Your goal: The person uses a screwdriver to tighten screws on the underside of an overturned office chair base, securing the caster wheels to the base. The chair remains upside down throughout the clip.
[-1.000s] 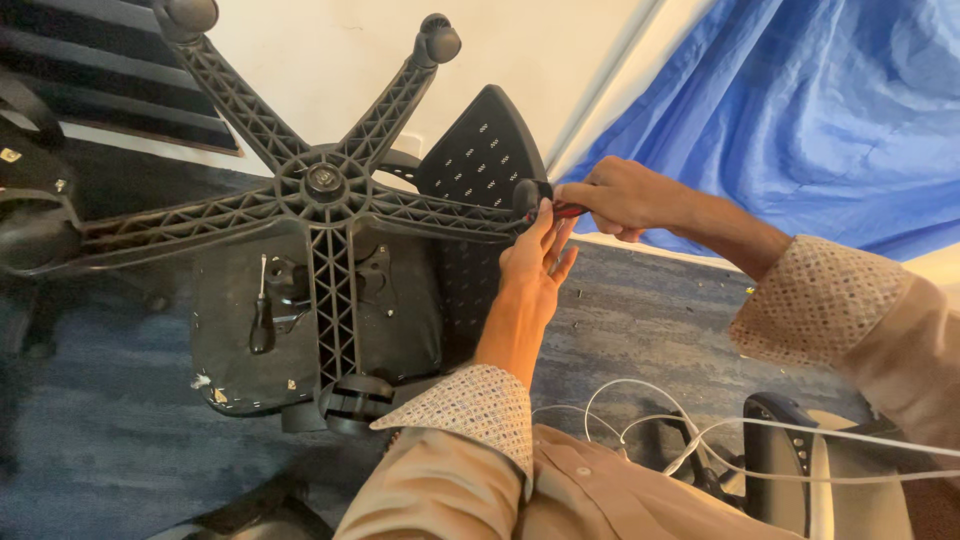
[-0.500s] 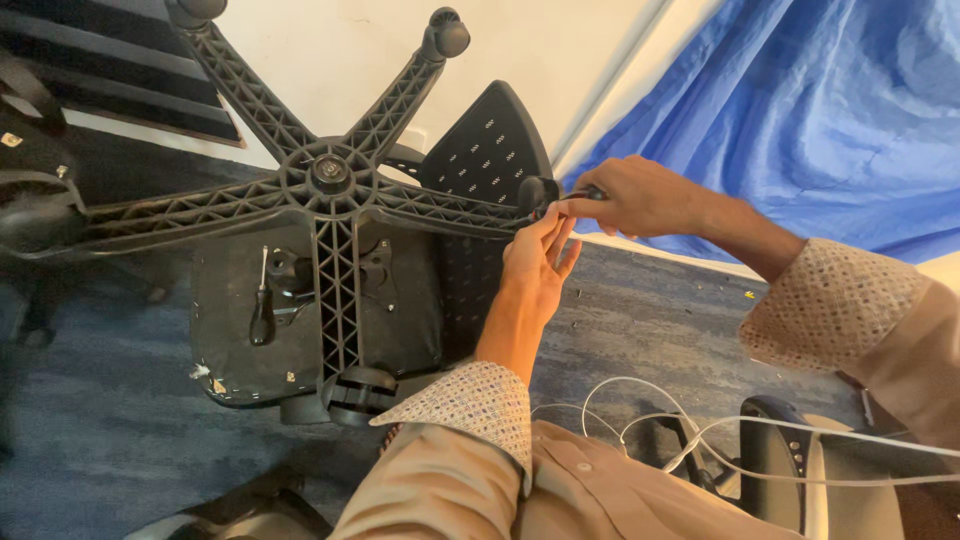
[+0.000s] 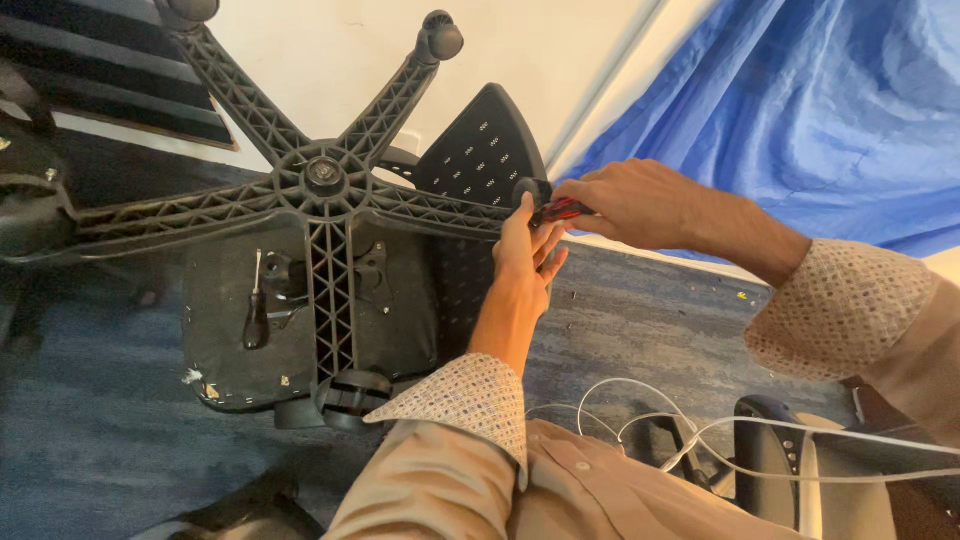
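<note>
Near the middle of the frame, my left hand [image 3: 525, 250] comes up from the bottom edge and presses flat against the tip of one leg of the chair base [image 3: 325, 180], fingers together and pointing upward, thumb side toward the leg. I judge it sits there to keep that leg from swinging while the other hand works. My right hand [image 3: 625, 200] reaches in from the right edge and is closed around a tool with a red and black handle [image 3: 560, 210], whose front end meets the round black caster socket [image 3: 530, 190] at the leg's tip. Only a short part of the handle shows past my fingers, so I cannot tell what kind of tool it is.

That five-legged black base fills the upper left, turned toward me because the office chair lies on its side on the blue carpet [image 3: 90, 440]. Its dark seat underside [image 3: 230, 330] faces the camera in the lower left, with a lever [image 3: 257, 310] on it. Another caster socket [image 3: 442, 38] stands at the top, above the perforated black backrest [image 3: 480, 145]. Blue cloth [image 3: 820, 100] hangs in the upper right, and white cables [image 3: 640, 420] loop across the floor at lower right, beside my knee.
</note>
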